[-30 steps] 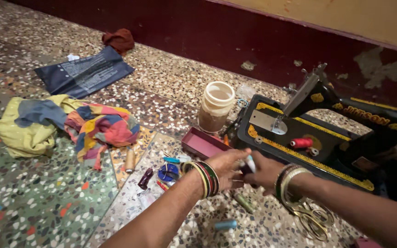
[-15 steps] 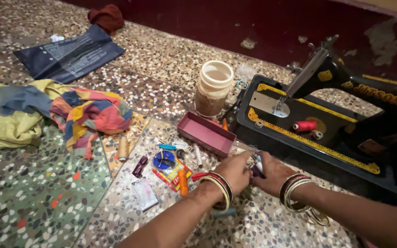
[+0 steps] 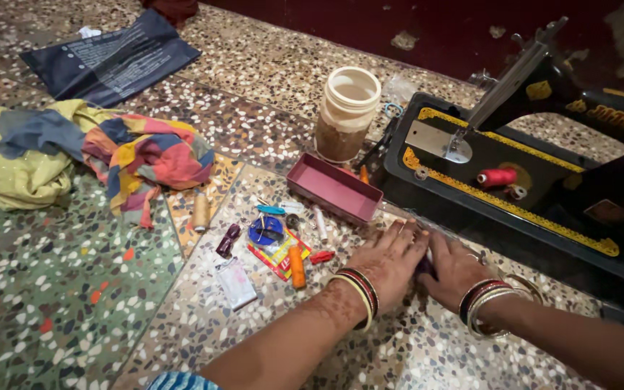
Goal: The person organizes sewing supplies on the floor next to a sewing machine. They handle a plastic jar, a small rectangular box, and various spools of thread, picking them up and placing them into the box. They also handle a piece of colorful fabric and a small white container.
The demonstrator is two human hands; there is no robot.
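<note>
Low down, both hands side by side on the floor (image 3: pixel 74 289), left hand (image 3: pixel 388 261) spread flat, right hand (image 3: pixel 453 269) grip unclear.

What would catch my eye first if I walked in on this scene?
Probably the black sewing machine with yellow trim at the right, a red thread spool on its bed. Next, both hands, left hand and right hand, pressed together on the speckled floor before it, bangles on both wrists. At the left lies a bright multicoloured cloth.
</note>
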